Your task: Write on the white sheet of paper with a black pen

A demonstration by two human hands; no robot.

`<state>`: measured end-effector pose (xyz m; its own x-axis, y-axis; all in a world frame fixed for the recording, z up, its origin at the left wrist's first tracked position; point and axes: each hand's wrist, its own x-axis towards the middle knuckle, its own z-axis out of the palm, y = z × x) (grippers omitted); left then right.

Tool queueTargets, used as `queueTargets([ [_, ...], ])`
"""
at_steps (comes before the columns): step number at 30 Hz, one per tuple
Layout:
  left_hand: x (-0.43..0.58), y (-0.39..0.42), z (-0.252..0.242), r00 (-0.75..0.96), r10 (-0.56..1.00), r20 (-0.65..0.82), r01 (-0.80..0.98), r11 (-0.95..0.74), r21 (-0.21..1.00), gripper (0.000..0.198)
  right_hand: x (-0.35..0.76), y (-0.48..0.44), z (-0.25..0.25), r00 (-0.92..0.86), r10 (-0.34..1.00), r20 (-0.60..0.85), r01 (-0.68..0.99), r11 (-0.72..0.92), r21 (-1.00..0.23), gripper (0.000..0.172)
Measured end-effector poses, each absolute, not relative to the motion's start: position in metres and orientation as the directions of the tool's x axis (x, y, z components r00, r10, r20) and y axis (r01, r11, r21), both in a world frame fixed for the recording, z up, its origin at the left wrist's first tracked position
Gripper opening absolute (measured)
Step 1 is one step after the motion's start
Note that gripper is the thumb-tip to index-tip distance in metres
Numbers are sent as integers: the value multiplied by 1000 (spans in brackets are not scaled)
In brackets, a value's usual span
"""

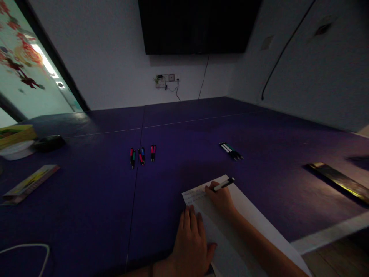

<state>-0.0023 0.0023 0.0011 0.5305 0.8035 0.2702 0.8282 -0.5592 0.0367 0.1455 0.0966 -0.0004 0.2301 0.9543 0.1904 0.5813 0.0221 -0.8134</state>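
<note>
Right hand (221,200) fingers clamped on a pen (224,184), tip on the paper sheet (248,215) near faint, unreadable writing. Left hand (191,242) fingers together, flat on the sheet's left edge; wrist cut off at frame bottom. Dim purple tabletop (86,200): coloured pens (142,154) beyond, dark pens (231,151) further right.

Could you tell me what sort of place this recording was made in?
Probably a dim meeting room or office. A large dark screen hangs on the wall above a wide blue table, where the right hand holds a pen on a sheet of paper, with more pens beyond.
</note>
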Motion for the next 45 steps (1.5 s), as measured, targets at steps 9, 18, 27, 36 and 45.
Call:
queueTargets([
  [9,-3,1,-2,527,806,271,830,-557,41,65,145,95,0,232,957,173,560,14,-828,23],
  [18,-3,2,-1,521,812,265,835,-549,40,64,145,95,-2,219,957,188,574,30,-819,22],
  [27,-4,2,1,526,807,269,832,-553,33,64,146,95,-2,230,952,204,600,26,-800,22],
  [36,-2,2,0,519,813,265,838,-545,29,64,146,94,0,217,952,215,606,41,-794,22],
  [45,-3,2,-8,525,807,270,834,-552,27,65,146,93,-2,203,953,224,593,62,-803,21],
])
